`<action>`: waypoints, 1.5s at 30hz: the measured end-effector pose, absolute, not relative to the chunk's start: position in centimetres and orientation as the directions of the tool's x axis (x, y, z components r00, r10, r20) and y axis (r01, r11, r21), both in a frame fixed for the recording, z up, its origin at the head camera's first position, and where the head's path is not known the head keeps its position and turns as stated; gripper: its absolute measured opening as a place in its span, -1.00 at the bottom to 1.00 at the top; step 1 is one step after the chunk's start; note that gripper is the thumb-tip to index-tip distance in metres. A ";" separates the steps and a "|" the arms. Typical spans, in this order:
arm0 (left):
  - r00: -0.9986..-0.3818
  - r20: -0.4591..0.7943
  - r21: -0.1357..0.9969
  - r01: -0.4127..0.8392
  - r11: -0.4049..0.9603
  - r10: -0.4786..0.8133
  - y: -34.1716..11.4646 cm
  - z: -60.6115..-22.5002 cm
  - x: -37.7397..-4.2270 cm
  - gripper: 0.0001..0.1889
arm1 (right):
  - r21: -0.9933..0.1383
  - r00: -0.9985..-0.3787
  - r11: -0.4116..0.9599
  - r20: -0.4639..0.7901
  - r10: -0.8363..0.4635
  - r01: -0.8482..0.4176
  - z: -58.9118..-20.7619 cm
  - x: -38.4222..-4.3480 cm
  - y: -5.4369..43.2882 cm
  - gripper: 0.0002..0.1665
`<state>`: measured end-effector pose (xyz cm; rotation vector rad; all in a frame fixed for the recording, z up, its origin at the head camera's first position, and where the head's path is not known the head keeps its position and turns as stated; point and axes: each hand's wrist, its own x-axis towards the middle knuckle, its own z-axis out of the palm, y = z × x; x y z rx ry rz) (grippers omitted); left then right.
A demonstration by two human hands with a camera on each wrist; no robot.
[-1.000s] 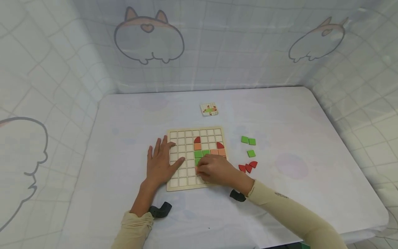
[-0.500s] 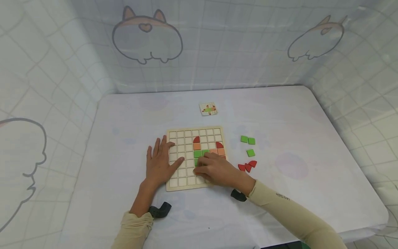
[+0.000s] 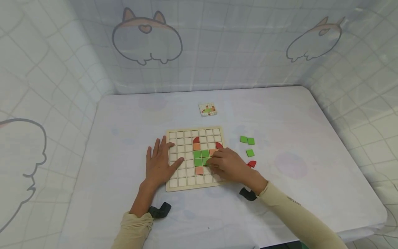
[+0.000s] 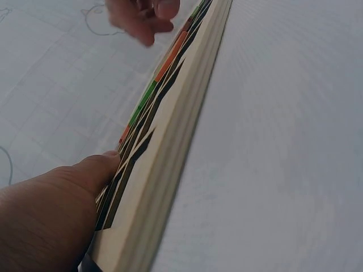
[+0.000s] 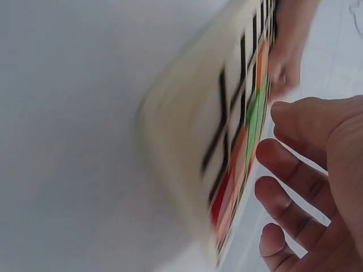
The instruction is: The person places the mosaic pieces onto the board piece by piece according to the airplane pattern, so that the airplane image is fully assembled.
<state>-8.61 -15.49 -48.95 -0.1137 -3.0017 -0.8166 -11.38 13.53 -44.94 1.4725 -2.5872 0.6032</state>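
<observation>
A wooden grid board [image 3: 181,188] lies on the table, partly filled with coloured tiles. My left hand [image 3: 159,166] rests spread on its left edge, thumb over the cells. My right hand [image 3: 228,166] is over the board's right part, its fingers loosely bent with nothing between them in the right wrist view. Green square tiles [image 3: 197,154] fill cells in the middle, with an orange square tile [image 3: 199,171] below them and another orange tile [image 3: 196,147] above. Red quarter-circle tiles [image 3: 196,140] sit higher up. The right hand hides some cells.
Loose green squares [image 3: 250,153] lie right of the board, with loose red pieces [image 3: 252,163] partly behind my right hand. A small pattern card [image 3: 207,109] lies beyond the board. Black wrist mounts [image 3: 160,210] show beneath both wrists.
My right hand has moved right, off the lower orange square, uncovering it and the green tiles above. The left hand has stayed in place.
</observation>
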 end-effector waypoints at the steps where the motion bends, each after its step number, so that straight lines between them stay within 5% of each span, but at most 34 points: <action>1: -0.997 0.051 0.504 0.079 0.860 0.061 -15.5 -49.0 -8.6 -0.26 | -0.298 -0.548 0.471 0.284 -0.787 -0.830 -44.9 -11.5 14.2 -0.81; 11: -0.996 0.064 0.504 0.091 0.859 0.067 -15.5 -49.3 -8.7 -0.25 | -0.221 -0.868 0.839 0.130 -0.479 -0.496 -44.1 -11.8 21.3 -0.73; 17: -0.996 0.053 0.504 0.085 0.859 0.068 -15.5 -49.0 -8.7 -0.26 | -0.226 -0.953 0.926 0.047 -0.298 -0.301 -44.0 -11.6 22.9 -0.72; 29: -0.997 0.050 0.511 0.078 0.856 0.061 -15.3 -48.9 -8.6 -0.27 | -0.286 -0.954 0.914 0.006 -0.299 -0.288 -44.1 -11.9 22.5 -0.80; 38: -0.996 0.062 0.504 0.090 0.859 0.068 -15.4 -48.9 -8.8 -0.25 | -0.332 -0.840 0.779 0.097 -0.533 -0.532 -44.2 -10.2 22.8 -0.73; 45: -0.996 0.059 0.504 0.092 0.859 0.072 -15.5 -49.1 -8.7 -0.26 | -0.340 -0.812 0.745 0.116 -0.572 -0.573 -45.0 -9.3 22.6 -0.73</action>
